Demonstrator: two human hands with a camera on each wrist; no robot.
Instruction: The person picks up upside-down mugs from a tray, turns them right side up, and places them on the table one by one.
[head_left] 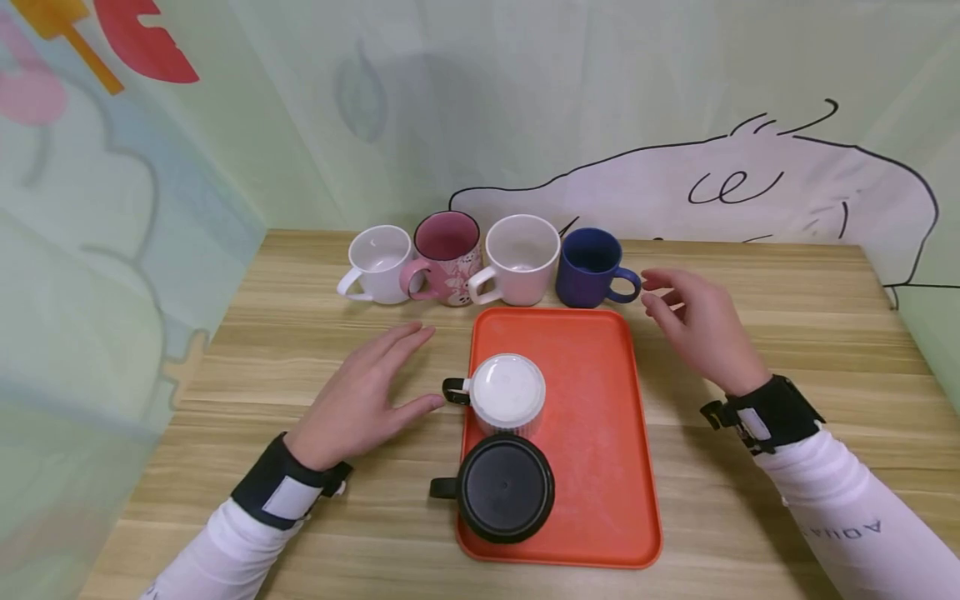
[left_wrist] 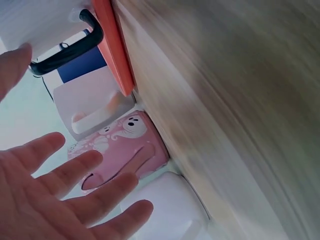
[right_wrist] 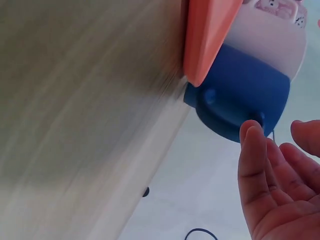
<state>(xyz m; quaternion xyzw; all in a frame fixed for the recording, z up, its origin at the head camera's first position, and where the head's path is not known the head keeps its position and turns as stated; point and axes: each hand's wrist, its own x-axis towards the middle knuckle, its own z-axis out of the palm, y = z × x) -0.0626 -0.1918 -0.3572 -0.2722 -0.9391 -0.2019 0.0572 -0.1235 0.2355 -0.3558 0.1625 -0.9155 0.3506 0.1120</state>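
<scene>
My right hand (head_left: pixel 697 325) is beside the handle of a dark blue mug (head_left: pixel 585 271), fingers loosely bent with nothing between them. My left hand (head_left: pixel 367 396) hovers left of the orange tray (head_left: pixel 592 417), fingers spread, its thumb tip close to the black handle of an upside-down white mug (head_left: pixel 508 390). In front of that one, a black mug (head_left: pixel 504 490) also sits bottom-up on the tray, handle to the left. Behind the tray, a row runs leftward from the blue mug: a large white mug (head_left: pixel 522 250), a pink patterned mug (head_left: pixel 450 258) and a smaller white mug (head_left: pixel 381 262), all upright.
The wooden table (head_left: pixel 247 358) ends at the back against a pale printed curtain (head_left: pixel 300 108), which also hangs along the left side. The mug row stands near that back edge. The tray's right half is bare.
</scene>
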